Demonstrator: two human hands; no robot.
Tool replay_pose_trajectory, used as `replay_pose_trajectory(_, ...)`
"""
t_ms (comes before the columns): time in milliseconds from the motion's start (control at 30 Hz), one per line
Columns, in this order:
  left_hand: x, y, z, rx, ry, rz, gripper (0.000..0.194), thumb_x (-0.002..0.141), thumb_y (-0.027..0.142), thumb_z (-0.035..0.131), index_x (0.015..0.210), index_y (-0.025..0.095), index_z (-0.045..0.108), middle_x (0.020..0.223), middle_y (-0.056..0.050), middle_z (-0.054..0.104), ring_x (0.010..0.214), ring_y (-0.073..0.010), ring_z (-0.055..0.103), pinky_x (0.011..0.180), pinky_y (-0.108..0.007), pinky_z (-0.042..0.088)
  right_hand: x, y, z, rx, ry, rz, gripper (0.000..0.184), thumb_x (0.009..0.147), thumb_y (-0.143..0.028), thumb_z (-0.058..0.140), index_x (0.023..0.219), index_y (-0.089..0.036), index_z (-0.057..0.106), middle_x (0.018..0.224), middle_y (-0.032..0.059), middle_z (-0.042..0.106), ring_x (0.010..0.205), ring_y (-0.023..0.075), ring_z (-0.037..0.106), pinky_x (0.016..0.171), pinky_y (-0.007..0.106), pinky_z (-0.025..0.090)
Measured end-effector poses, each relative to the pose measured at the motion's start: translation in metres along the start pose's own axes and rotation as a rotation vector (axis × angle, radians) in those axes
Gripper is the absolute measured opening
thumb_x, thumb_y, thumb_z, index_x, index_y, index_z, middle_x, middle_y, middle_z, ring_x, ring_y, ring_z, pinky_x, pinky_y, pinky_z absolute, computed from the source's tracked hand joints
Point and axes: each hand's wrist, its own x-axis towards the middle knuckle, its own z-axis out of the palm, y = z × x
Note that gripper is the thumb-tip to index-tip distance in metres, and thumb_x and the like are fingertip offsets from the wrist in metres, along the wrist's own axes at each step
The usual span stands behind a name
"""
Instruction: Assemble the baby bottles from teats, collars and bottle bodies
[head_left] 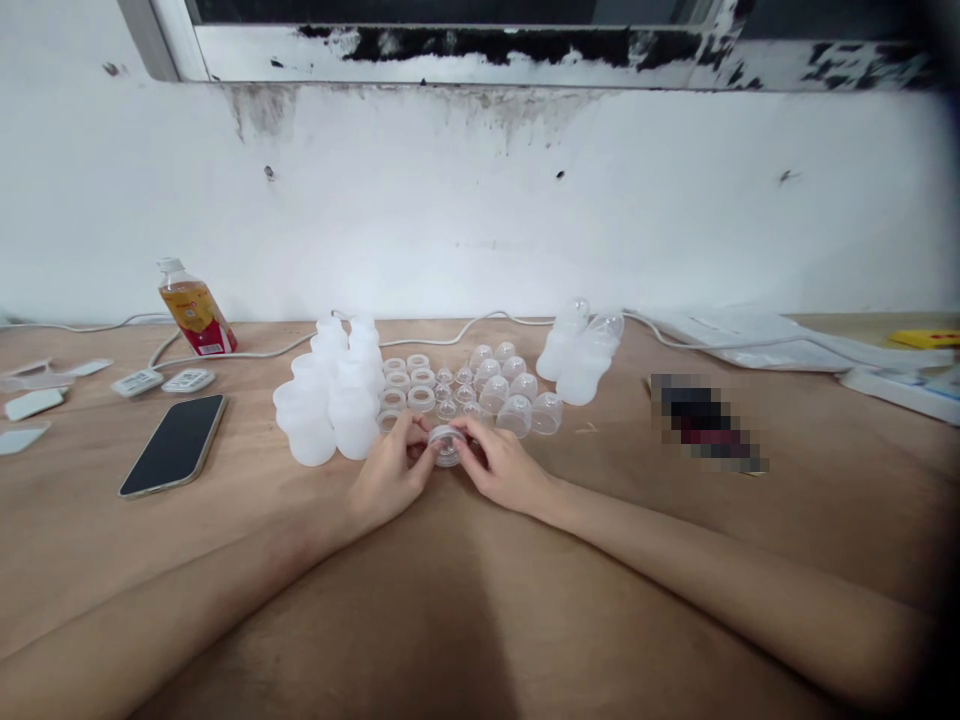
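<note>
My left hand and my right hand meet at the middle of the wooden table, both pinching a small clear plastic ring with a teat between their fingertips. Just behind them lie several white screw rings, clear teats and clear dome caps. A cluster of white plastic bottles stands to the left of the rings. Two capped bottles lie on their sides to the right.
A black phone lies face up at the left, with small white devices and flat white pads beyond it. A drink bottle leans by the wall. A white cable runs along the back. Plastic bags lie at the right.
</note>
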Motion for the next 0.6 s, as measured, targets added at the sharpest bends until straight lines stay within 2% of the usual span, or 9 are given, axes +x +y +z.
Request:
replay_pose_trajectory(300,0.0024,-0.0014,0.0031,0.072,0.021,-0.016,0.005,0.078,0.021,0.043,0.082,0.019,0.04,0.059,0.004,0.054,0.051,-0.0091,0.047,0.049,-0.019,0.035,0.0021,-0.0067,0.0025,0.082,0.029,0.093,0.009,0.08,-0.018,0.038,0.084,-0.018,0.046,0.067,-0.0002,0.057,0.056,0.0104,0.05,0.054,0.022,0.037)
replay_pose_trajectory(600,0.0012,-0.0012,0.0037,0.111,0.034,0.055,0.012,0.084,0.024,0.034,0.092,0.018,0.04,0.071,0.0,0.057,0.06,-0.0116,0.051,0.056,-0.022,0.038,0.0022,-0.0064,0.0023,0.089,0.041,0.062,0.01,0.084,-0.021,0.034,0.087,-0.018,0.043,0.07,0.001,0.056,0.059,0.0113,0.05,0.057,0.023,0.037)
